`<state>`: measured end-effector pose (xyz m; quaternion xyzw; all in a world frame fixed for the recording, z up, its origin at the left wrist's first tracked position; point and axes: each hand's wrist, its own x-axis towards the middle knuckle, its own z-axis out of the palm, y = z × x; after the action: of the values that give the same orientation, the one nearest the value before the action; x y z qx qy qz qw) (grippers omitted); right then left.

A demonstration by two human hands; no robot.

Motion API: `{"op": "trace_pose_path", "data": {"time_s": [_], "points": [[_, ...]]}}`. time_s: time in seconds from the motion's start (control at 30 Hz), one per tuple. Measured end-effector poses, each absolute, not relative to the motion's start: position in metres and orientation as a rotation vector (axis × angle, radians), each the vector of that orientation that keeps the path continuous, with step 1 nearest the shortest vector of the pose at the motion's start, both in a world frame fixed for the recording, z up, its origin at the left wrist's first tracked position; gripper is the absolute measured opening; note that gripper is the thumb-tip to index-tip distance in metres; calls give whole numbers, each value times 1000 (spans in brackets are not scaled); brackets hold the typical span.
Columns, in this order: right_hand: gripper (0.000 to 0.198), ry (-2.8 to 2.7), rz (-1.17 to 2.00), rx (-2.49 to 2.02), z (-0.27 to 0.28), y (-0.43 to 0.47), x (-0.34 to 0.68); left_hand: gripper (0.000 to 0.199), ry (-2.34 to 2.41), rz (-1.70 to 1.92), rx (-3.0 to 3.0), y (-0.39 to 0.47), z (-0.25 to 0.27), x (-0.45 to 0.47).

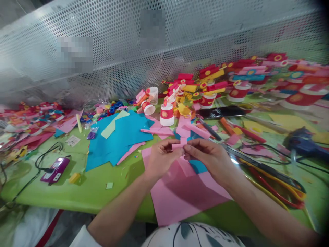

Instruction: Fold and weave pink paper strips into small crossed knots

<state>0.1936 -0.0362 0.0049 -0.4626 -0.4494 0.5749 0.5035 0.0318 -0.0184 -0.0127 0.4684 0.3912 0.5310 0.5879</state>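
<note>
Pinching pink paper (pixel 183 141), hands (pixel 164 155) close

Pink on the paper strip (pixel 183 141); lime green across the bench (pixel 95 192); blue on the sheets (pixel 128 130); red and white, yellow-patterned, on the cup (pixel 167 116); white, dark leaf-printed on the shirt (pixel 185 236).

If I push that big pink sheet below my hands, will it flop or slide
The pink sheet would probably bend, since it looks thin and flat. It may slide easily across the smooth-looking green tabletop. The pink strip overlapping its far part might shift with it.
</note>
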Motion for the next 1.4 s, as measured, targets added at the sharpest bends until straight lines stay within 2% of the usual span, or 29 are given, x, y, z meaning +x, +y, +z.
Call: {"op": "trace_pose_path", "data": {"time_s": [0.2,0.63,1.4], "points": [[28,-1121,1280,-1113,4,-35,191,34,815,1207,913,-20,-8,33],[32,-1143,1368,-1085,5,-35,192,11,818,1137,1034,-18,-1,26],[29,-1105,1396,-1071,13,-40,194,8,757,1174,1219,-27,8,25]]}}
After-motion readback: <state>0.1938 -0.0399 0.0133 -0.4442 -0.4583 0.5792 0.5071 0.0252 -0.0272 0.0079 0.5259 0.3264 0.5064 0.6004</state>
